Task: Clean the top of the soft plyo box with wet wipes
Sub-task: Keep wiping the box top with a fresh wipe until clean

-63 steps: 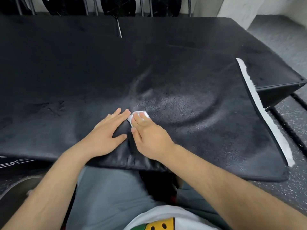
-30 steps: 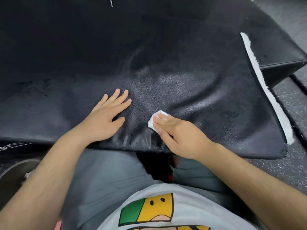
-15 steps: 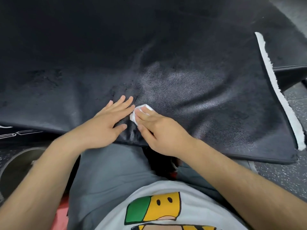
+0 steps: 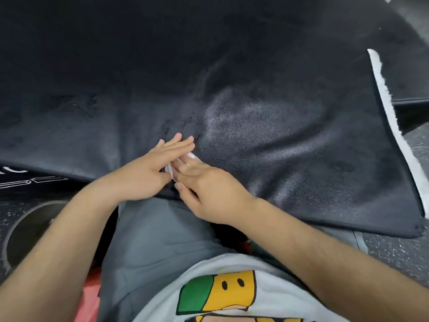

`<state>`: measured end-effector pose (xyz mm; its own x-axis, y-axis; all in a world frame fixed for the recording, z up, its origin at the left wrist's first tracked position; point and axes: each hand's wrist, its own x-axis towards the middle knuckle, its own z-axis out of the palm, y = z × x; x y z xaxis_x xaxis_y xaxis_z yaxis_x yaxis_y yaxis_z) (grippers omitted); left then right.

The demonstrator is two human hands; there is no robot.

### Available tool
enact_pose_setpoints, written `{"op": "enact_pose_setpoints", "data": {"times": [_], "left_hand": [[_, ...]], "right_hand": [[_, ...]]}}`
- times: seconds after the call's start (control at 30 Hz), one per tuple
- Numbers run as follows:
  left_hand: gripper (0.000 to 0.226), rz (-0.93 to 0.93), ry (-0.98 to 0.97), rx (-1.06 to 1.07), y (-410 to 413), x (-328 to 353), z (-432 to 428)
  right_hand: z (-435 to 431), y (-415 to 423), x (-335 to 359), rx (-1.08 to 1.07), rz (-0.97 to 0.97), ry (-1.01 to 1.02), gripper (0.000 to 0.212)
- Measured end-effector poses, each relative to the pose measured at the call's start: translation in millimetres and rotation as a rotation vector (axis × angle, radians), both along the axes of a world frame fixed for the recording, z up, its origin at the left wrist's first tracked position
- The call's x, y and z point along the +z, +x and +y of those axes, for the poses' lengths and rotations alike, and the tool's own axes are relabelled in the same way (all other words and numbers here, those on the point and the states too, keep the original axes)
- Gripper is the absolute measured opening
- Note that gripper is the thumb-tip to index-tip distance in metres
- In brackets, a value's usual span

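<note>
my two hands meet at the 6 o'clock edge of the box (image 4: pixel 290 140), right above my lap. the wipe (image 4: pixel 191 156) is there, bunched small and sandwiched between them. my right hand (image 4: pixel 209 196) lies flat on it with fingers out straight, pointing to 11 o'clock. my left hand (image 4: pixel 144 175) comes across from 8 o'clock with its fingers also straight, laid over my right fingertips and the wipe. only white slivers of the wipe show between them. neither hand is curled round anything and both are spread flat. i cannot tell whether a thumb nips the wipe underneath.

i think the flat hold is there to press the wipe's wet face into the grainy cover rather than scrunch it. the left hand looks set to add weight, to take the wipe over, or to refold it.

from my hands toward 1 o'clock the cover shines, which i read as damp and done. toward 9 and 12 o'clock it is dull, so much of the top seems left. a white strip (image 4: pixel 392 117) runs along the 3 o'clock edge, with speckled floor (image 4: pixel 394 254) beyond.
</note>
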<state>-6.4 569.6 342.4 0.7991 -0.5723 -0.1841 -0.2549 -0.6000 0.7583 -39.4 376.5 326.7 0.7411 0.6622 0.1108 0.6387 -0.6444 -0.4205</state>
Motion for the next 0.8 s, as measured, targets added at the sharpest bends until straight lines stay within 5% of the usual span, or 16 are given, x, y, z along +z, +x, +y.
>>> {"op": "enact_pose_setpoints", "data": {"times": [0.23,0.8], "left_hand": [[0.090,-0.009,0.001,-0.013,2.6,-1.0,0.4],[0.091,0.069,-0.027,0.039,2.2,-3.0,-0.4]], "right_hand": [[-70.9,-34.4,15.6,0.050,0.033,0.019,0.027],[-12.7,-26.0,2.9,0.057,-0.008,-0.017,0.039]]}}
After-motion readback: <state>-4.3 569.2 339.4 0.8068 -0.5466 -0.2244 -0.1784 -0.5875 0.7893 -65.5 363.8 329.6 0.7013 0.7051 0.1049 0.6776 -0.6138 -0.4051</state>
